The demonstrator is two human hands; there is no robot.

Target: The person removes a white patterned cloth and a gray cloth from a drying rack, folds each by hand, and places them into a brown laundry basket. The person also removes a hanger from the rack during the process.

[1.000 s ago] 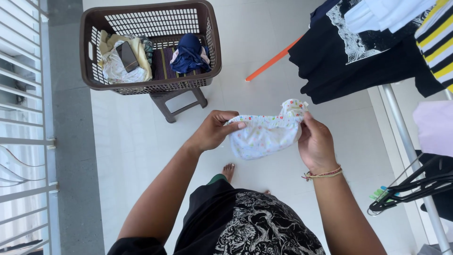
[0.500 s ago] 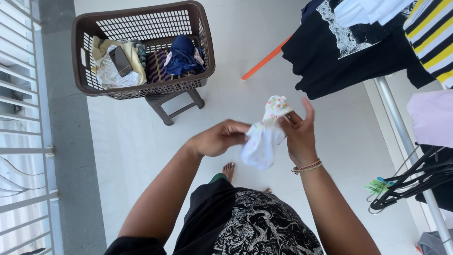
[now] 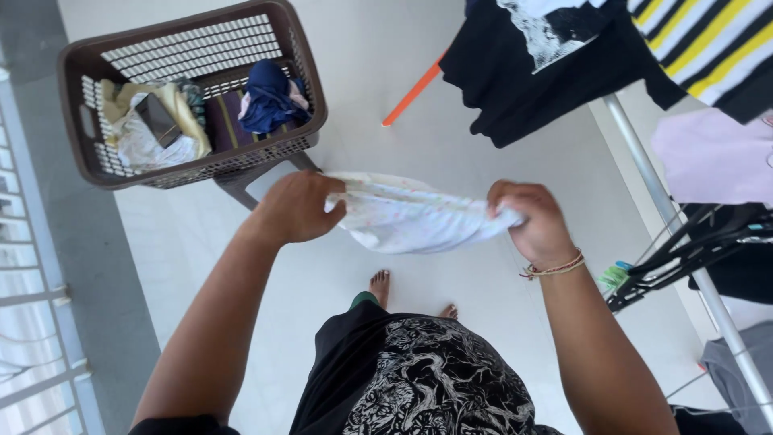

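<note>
Fingers: left hand [image 3: 296, 208] and right hand [image 3: 530, 217] both closed tight on opposite ends of small white printed garment [image 3: 415, 219], stretched taut at frame centre, above bare feet.
Drying rack [image 3: 644, 153], right of frame: dark shirt [image 3: 555, 64] hung near; garment may snag it if swung.
Laundry basket [image 3: 310, 89], upper left, on stool; edge perch, tipping risk if bumped.
Garment: slip from one fist likely drops it to floor tiles [image 3: 451, 145].

Bright, soft daylight, faint shadows; slight motion blur, wide-angle edge distortion.
</note>
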